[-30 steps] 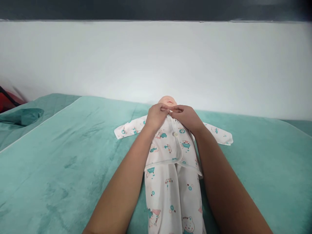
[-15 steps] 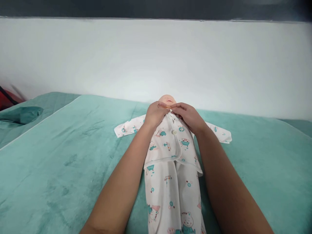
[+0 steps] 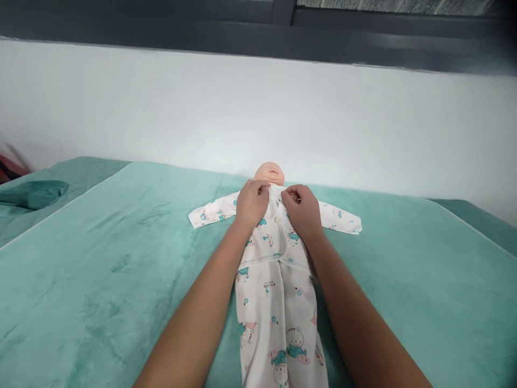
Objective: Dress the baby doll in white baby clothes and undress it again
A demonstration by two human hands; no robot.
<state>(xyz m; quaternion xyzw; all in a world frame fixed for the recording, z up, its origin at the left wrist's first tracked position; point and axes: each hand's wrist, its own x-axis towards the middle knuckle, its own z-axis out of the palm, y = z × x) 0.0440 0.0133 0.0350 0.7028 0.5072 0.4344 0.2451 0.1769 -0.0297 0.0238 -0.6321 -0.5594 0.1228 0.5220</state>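
Observation:
A baby doll point(image 3: 270, 174) lies face up, dressed in a white baby shirt point(image 3: 266, 240) with teal and pink animal prints and matching pants point(image 3: 264, 312). Its sleeves stretch out to both sides. My left hand point(image 3: 253, 203) is closed at the shirt's upper front, just below the doll's chin, fingers pinching the cloth. Across the front opening, my right hand point(image 3: 302, 211) is closed too, thumb and fingertips on the other side of the shirt near the collar. A pale button point(image 3: 278, 220) shows on the chest below and between my hands. The fingertips are partly hidden.
Beneath the doll spreads a teal plush bed cover point(image 3: 121, 269). A white wall point(image 3: 161, 108) rises behind it, under a dark window frame point(image 3: 202, 35). At far left are a folded teal cloth point(image 3: 34, 194) and a red item point(image 3: 10, 168).
My hands have come down from the doll's chin and moved apart, uncovering its chin and the collar. The view has tilted up, showing more of the window frame.

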